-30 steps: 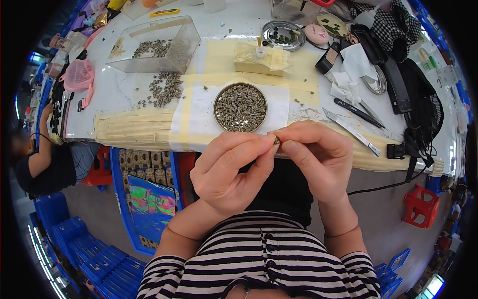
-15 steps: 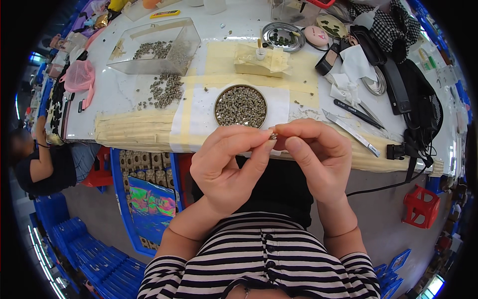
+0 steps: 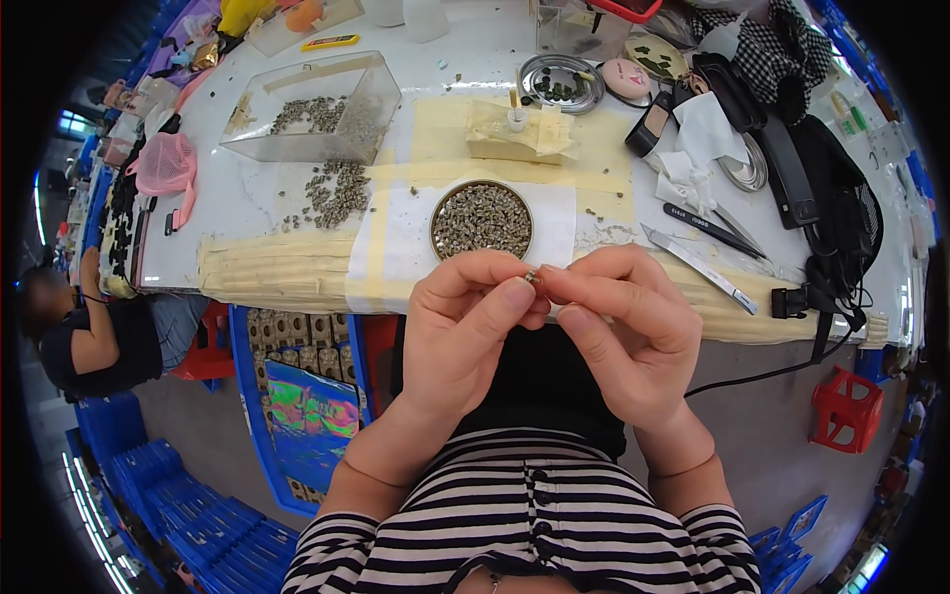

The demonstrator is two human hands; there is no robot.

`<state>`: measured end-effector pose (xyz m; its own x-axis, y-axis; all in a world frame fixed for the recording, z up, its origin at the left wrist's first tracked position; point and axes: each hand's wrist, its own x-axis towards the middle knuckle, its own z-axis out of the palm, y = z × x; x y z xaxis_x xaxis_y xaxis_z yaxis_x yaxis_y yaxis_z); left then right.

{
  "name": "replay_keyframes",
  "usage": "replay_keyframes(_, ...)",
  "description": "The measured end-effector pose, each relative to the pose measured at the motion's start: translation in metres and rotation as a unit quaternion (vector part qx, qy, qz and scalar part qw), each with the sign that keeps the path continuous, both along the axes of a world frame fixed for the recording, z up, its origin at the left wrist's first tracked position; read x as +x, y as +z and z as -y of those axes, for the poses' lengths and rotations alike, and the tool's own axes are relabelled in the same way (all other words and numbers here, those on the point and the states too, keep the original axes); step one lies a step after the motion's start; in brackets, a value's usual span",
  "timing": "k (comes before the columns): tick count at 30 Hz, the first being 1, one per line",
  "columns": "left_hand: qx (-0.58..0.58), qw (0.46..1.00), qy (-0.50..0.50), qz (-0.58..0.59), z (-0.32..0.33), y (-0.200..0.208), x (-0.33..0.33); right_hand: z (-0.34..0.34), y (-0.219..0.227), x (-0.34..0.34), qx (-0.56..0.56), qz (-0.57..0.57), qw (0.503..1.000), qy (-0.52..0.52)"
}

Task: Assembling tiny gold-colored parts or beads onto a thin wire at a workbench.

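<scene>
Close to the table's front edge, my left hand (image 3: 460, 322) pinches a small silvery metal part (image 3: 532, 277) between thumb and forefinger. From the other side my right hand (image 3: 633, 332) meets it, fingers bent and the forefinger's tip right at the part. Whether that hand also grips something tiny between its fingers is hidden. Just beyond my hands stands a round dish (image 3: 482, 220) full of similar small metal parts, on white paper. More of them lie in a loose heap (image 3: 338, 193) to the left, in front of a clear plastic box (image 3: 317, 109) that holds some too.
Tweezers (image 3: 703, 267) and a black-handled tool (image 3: 712, 230) lie to the right. A taped block (image 3: 520, 134) with a small white cup stands behind the dish. Near it is a metal tray (image 3: 561, 83) of dark green pieces. A blue crate (image 3: 247, 396) is below left; another person sits far left.
My hands have shifted slightly, the pinched part now turned and a little lower and further left. The whole view has moved slightly. The dish and heap look unchanged.
</scene>
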<state>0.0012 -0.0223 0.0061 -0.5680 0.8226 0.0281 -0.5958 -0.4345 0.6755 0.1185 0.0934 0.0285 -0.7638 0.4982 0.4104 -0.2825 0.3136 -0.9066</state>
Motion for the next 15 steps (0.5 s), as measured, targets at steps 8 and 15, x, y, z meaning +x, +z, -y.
replay_keyframes(8, 0.012, 0.981, -0.124, 0.146, 0.0024, 0.001, -0.0076, 0.0016, 0.0018, 0.0004, 0.018, -0.01, 1.0, -0.016)
replay_keyframes(15, 0.054, 0.96, -0.178, 0.209, -0.0003, -0.0051, -0.0105, -0.0028, -0.0018, -0.0021, 0.037, -0.039, 0.998, -0.026)
